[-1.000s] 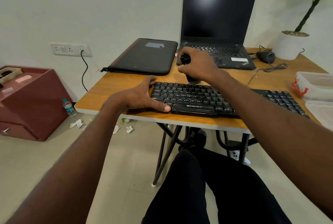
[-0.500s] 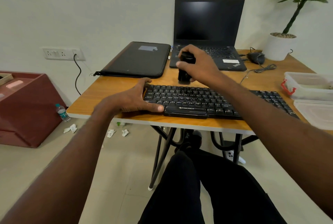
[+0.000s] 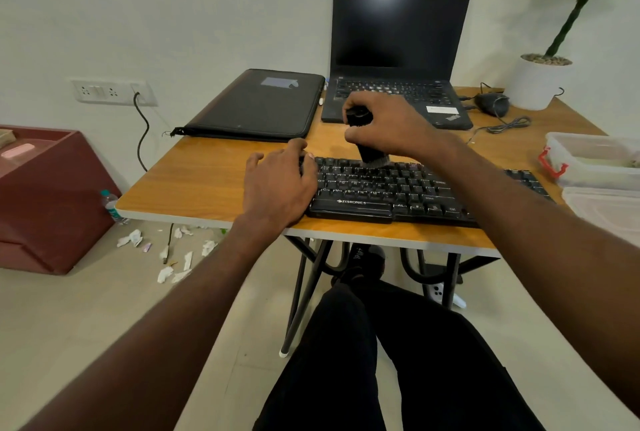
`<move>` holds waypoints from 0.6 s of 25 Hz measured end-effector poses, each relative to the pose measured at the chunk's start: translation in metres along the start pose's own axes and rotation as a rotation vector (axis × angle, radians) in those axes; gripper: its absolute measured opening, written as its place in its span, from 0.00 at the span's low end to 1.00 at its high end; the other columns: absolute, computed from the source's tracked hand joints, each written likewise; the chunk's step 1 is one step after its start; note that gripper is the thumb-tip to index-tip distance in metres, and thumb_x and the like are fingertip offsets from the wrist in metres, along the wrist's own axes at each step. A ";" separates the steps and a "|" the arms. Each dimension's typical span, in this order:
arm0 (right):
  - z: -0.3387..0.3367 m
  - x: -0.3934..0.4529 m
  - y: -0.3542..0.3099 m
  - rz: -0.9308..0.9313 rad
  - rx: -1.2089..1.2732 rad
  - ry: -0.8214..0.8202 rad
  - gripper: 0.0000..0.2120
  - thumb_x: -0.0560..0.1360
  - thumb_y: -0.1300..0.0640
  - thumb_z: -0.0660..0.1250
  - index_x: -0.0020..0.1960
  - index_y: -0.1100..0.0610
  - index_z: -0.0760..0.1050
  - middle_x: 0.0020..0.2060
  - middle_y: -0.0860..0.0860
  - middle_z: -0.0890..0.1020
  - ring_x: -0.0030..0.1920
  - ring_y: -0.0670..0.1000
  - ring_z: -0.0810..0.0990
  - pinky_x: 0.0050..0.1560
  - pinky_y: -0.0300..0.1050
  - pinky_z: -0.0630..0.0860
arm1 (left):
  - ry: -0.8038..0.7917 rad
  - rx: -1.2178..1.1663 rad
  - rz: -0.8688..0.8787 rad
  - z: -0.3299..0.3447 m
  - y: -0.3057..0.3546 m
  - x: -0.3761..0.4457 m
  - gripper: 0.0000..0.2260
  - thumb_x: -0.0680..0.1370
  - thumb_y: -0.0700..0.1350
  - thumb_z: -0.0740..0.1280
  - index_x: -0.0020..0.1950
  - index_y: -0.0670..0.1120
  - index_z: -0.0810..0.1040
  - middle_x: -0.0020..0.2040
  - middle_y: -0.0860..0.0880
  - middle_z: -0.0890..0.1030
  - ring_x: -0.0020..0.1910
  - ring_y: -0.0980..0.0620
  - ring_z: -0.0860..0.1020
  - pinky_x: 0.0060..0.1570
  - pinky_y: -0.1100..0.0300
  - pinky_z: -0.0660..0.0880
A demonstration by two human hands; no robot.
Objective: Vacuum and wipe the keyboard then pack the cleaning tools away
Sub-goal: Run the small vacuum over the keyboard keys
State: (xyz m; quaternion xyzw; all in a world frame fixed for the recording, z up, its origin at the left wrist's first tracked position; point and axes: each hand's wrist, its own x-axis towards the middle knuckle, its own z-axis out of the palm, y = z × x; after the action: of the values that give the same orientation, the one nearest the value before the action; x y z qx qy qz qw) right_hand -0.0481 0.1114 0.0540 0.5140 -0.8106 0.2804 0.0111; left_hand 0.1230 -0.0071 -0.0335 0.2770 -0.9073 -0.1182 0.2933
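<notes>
Fingers [image 3: 360, 134] round black brush-tipped vacuum [image 3: 369, 153]

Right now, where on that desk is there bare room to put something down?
Bare wood lies at the table's near-left corner, between the black sleeve, the left hand and the front edge. The right side is crowded: keyboard, laptop, mouse with cable, plastic container.

We see wooden table [image 3: 214, 184] carrying keyboard [image 3: 398, 191], laptop [image 3: 398, 59], black sleeve [image 3: 256, 104], mouse [image 3: 491, 104], plant pot [image 3: 536, 84], plastic container [image 3: 595, 160].
</notes>
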 end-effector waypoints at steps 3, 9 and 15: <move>0.012 -0.002 -0.008 -0.023 0.276 0.067 0.14 0.79 0.52 0.70 0.63 0.49 0.74 0.52 0.43 0.77 0.51 0.47 0.79 0.46 0.45 0.82 | -0.001 -0.004 0.004 0.001 0.001 0.000 0.22 0.85 0.56 0.51 0.72 0.50 0.74 0.54 0.51 0.86 0.56 0.50 0.82 0.74 0.41 0.64; -0.001 -0.005 0.007 0.018 0.065 -0.034 0.14 0.76 0.52 0.72 0.60 0.47 0.75 0.53 0.48 0.77 0.54 0.52 0.78 0.49 0.48 0.80 | 0.002 -0.009 -0.014 0.001 0.002 -0.001 0.19 0.85 0.54 0.53 0.72 0.50 0.75 0.54 0.52 0.85 0.57 0.51 0.81 0.74 0.42 0.63; 0.022 -0.002 -0.001 0.063 0.346 0.074 0.13 0.79 0.52 0.70 0.63 0.48 0.73 0.56 0.47 0.77 0.54 0.52 0.80 0.41 0.44 0.82 | -0.011 -0.021 -0.009 0.000 0.001 -0.001 0.19 0.85 0.54 0.53 0.70 0.51 0.75 0.53 0.52 0.85 0.57 0.51 0.81 0.72 0.42 0.64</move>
State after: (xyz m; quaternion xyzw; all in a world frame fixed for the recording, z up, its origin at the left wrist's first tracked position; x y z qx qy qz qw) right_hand -0.0404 0.1027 0.0357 0.4720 -0.7651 0.4344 -0.0566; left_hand 0.1230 -0.0054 -0.0333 0.2773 -0.9064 -0.1305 0.2907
